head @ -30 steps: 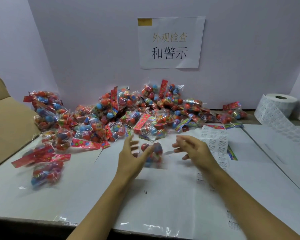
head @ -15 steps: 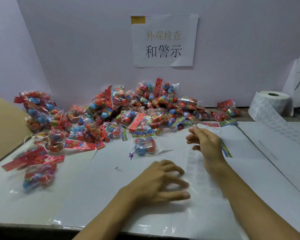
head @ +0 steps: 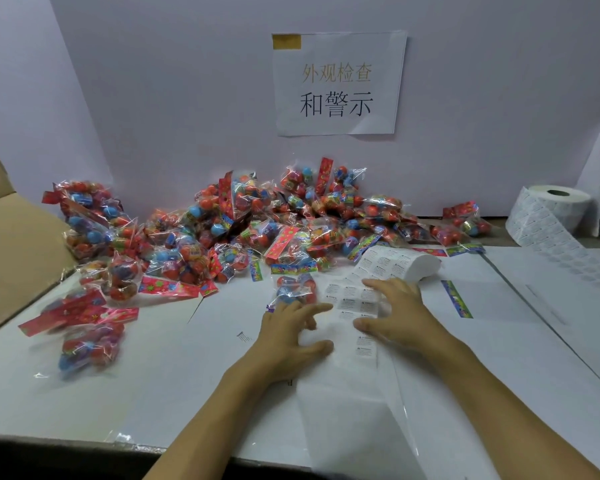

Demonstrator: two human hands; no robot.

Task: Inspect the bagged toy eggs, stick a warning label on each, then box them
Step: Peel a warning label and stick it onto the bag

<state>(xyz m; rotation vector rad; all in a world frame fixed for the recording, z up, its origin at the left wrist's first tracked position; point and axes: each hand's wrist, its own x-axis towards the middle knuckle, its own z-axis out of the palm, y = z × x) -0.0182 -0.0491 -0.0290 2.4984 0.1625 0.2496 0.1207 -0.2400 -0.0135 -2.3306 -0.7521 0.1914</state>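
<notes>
A white paper-covered table (head: 118,393) fills the near view, its front edge dark at the bottom of the frame, with bare sheet stretching to the left and right of the person's forearms. The left hand (head: 288,341) lies palm down with fingers spread and loosely bent, holding nothing, its fingertips just short of a single bag of toy eggs (head: 296,289) in crinkled clear film. The right hand (head: 399,313) rests flat, fingers straight, on a glossy strip of warning labels (head: 354,299) that curls upward at its far end. Two more bags (head: 87,337) lie apart at the near left, blurred. Behind them a tan cardboard box (head: 11,244) flap angles along the table's left edge. Farther back, a heap of bagged eggs (head: 257,223), red, orange and blue with bright header cards, piles against the pale lilac wall. At far right stands a label roll (head: 551,209), its tail trailing forward. A printed paper sign (head: 338,83) hangs on the wall above.
</notes>
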